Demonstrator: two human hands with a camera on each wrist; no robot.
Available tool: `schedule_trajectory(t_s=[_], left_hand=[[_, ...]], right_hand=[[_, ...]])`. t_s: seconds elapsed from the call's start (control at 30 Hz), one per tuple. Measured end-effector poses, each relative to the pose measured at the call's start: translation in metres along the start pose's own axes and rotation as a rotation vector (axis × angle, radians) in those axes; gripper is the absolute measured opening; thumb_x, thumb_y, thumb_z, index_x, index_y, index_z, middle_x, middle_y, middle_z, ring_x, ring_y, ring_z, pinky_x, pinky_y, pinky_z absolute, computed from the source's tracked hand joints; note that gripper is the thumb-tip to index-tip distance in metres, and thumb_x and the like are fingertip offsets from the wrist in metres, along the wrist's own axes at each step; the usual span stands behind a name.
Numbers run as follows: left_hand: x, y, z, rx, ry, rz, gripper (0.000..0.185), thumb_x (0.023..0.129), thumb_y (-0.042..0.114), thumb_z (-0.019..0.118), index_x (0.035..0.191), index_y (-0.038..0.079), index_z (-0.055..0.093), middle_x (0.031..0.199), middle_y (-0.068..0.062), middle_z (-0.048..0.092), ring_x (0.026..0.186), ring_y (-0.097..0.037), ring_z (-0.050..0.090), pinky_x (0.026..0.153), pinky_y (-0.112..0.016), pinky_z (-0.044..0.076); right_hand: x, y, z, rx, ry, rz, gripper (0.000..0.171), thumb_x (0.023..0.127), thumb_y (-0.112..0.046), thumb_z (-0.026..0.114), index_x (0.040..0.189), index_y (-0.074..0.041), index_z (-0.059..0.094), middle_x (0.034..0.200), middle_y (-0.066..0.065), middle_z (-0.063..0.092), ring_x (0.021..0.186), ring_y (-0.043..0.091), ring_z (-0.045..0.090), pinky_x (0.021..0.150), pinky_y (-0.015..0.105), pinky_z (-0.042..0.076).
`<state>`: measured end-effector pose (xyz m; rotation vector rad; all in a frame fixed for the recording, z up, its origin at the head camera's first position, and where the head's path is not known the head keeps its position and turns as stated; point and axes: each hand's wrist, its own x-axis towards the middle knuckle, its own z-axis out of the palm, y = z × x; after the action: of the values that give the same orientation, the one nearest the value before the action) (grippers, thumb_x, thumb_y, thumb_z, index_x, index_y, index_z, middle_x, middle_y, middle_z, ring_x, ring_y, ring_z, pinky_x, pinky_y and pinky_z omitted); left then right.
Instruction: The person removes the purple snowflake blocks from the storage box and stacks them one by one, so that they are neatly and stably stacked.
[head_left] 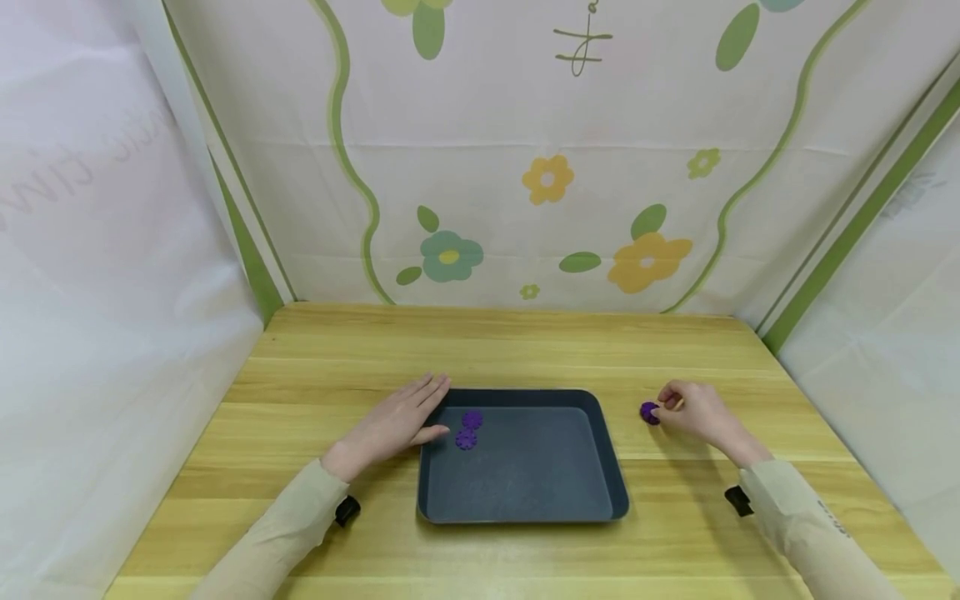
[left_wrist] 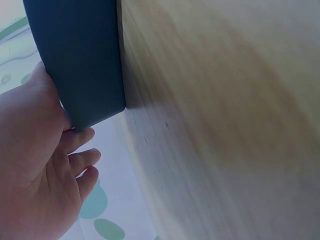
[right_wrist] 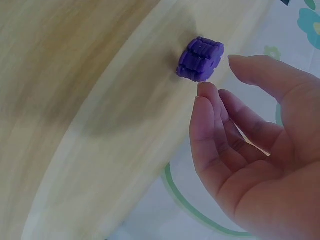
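Right hand [right_wrist: 260,150], fingers loosely open, seemingly just touches purple piece [right_wrist: 200,60]; left hand [head_left: 393,425] flat against tray [head_left: 607,467].

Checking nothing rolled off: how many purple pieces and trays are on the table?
Purple plastic flower-shaped pieces: 3, two in the tray, one on the wooden table by the right hand.
Dark blue rectangular tray: 1.
Total: 4.
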<state>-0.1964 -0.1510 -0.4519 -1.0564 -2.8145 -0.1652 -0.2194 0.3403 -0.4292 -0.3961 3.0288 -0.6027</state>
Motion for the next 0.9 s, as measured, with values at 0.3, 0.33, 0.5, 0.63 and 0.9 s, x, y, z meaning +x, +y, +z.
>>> schedule_trajectory(t_s=[0.3,0.33,0.5,0.63,0.9], left_hand=[[0.000,-0.001,0.000,0.020,0.011,0.005,0.072,0.099,0.047,0.055,0.151,0.000,0.038,0.156,-0.017,0.042,0.144,-0.034,0.043,0.117,-0.046,0.040],[0.001,-0.001,0.000,0.022,0.012,0.006,0.072,0.099,0.047,0.055,0.151,0.000,0.038,0.156,-0.017,0.042,0.143,-0.034,0.043,0.117,-0.046,0.040],[0.001,-0.001,0.000,0.026,0.008,0.008,0.073,0.099,0.047,0.054,0.152,0.000,0.037,0.156,-0.017,0.042,0.144,-0.034,0.042,0.117,-0.046,0.040],[0.001,-0.002,0.001,0.021,0.006,0.009,0.073,0.099,0.048,0.053,0.152,0.001,0.036,0.156,-0.017,0.041,0.144,-0.034,0.042,0.118,-0.046,0.039],[0.000,-0.002,0.002,0.024,0.013,0.013,0.073,0.099,0.048,0.054,0.152,0.000,0.037,0.156,-0.017,0.041,0.144,-0.034,0.042,0.117,-0.046,0.040]], right_hand=[[0.001,-0.010,-0.004,-0.031,0.009,-0.005,0.021,0.087,-0.019,0.075,0.095,-0.001,0.069,0.085,0.009,0.071,0.072,0.018,0.066,0.062,0.034,0.056],[0.001,-0.012,-0.004,-0.034,0.008,-0.006,0.021,0.087,-0.020,0.075,0.095,-0.001,0.069,0.085,0.009,0.071,0.072,0.018,0.066,0.062,0.034,0.056],[0.004,-0.020,-0.003,-0.031,-0.001,-0.021,0.020,0.088,-0.019,0.074,0.096,-0.001,0.069,0.085,0.007,0.071,0.071,0.015,0.066,0.061,0.032,0.055],[0.007,-0.027,0.000,-0.021,0.010,-0.050,0.017,0.087,-0.015,0.074,0.096,-0.001,0.069,0.083,0.005,0.071,0.070,0.012,0.065,0.061,0.027,0.054],[0.011,-0.046,0.005,-0.018,0.022,-0.096,0.017,0.086,-0.015,0.075,0.094,-0.001,0.070,0.084,0.006,0.071,0.070,0.011,0.065,0.061,0.026,0.054]])
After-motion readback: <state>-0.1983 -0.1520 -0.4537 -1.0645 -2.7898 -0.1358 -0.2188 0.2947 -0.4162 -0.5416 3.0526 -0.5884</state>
